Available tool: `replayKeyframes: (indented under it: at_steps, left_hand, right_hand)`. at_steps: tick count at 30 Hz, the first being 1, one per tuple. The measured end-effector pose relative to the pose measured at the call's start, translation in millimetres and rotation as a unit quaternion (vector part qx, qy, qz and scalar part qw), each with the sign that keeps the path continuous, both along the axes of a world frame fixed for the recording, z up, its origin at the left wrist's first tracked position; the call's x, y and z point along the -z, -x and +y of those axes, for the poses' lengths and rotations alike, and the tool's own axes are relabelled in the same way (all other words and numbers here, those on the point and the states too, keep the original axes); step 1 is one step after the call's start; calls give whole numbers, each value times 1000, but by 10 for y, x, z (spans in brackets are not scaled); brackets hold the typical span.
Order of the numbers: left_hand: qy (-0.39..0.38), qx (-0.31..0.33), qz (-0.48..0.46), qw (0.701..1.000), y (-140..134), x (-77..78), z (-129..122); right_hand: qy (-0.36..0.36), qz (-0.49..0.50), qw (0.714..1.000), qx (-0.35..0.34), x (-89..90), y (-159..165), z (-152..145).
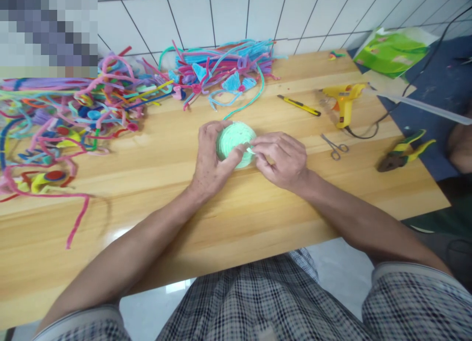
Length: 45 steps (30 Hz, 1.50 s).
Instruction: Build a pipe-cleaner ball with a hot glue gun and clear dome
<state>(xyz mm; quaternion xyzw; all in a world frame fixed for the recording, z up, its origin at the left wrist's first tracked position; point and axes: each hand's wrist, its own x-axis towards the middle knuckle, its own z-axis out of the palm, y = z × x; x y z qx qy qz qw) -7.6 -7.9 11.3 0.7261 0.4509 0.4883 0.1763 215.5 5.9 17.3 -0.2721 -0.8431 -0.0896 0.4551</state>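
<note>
A round mint-green coil [236, 137], which looks wound from fuzzy pipe cleaner, is on the table in front of me. My left hand [211, 159] is closed around its left side, with the thumb lying across the front. At the coil's right edge, my right hand [283, 156] pinches a small pale green end [250, 150] between thumb and fingertips. The fingers partly hide this end. Behind the coil, a loose teal pipe cleaner [254, 99] curves back toward a bundle.
Tangled colourful pipe cleaners [92, 110] spread over the left; a blue and pink bundle [224, 61] lies by the tiled wall. To the right are a yellow utility knife [300, 105], a corded glue gun [344, 102], small scissors [335, 147], pliers [401, 152] and a green bag [393, 53].
</note>
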Motion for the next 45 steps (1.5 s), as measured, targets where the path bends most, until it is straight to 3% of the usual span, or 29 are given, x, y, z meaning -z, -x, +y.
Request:
replayKeyframes:
  at_steps: [24,33,40,45]
  left_hand:
    - [58,19,-66,996,-27,116,47]
    - [32,34,-8,999,56,4,153]
    - [18,32,1,999,58,-21,140]
    - [14,23,4,1000,46,-47,114]
  right_hand:
    - [15,34,999,-37,1,-12,7]
    - [5,25,1000,-18,7,14,9]
    - [46,28,998,-11,9,14,-10]
    - [16,46,999,-2,-32,21,-19]
